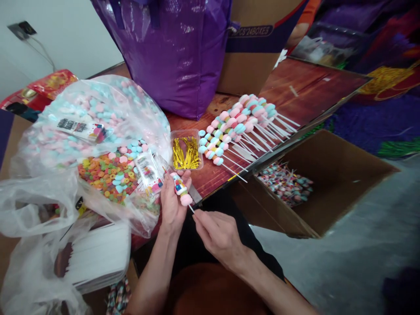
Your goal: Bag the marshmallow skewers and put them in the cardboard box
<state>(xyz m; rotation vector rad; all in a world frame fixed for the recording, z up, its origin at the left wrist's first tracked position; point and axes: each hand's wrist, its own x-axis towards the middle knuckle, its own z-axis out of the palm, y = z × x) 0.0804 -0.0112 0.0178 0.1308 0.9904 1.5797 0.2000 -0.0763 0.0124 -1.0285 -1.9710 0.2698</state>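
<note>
My left hand (171,202) is wrapped around the candy end of a candy skewer (186,200), where a printed clear wrapper seems to cover the sweets. Its white stick is pinched between the thumb and fingers of my right hand (218,232). Just beyond my left hand, a stack of printed wrappers (148,170) rests against loose ring-shaped and round candies (105,175). A clear tub of gold twist ties (185,153) stands close by on the table. To its right lies a pile of candy skewers (236,120), their white sticks towards the table edge.
A large plastic bag of pink and blue candies (98,103) spreads over the left side. Behind stand a purple bag (177,52) and a cardboard carton (243,70). Bundled white sticks (98,253) lie lower left. An open box (341,188) below the table's right edge holds wrapped candy skewers.
</note>
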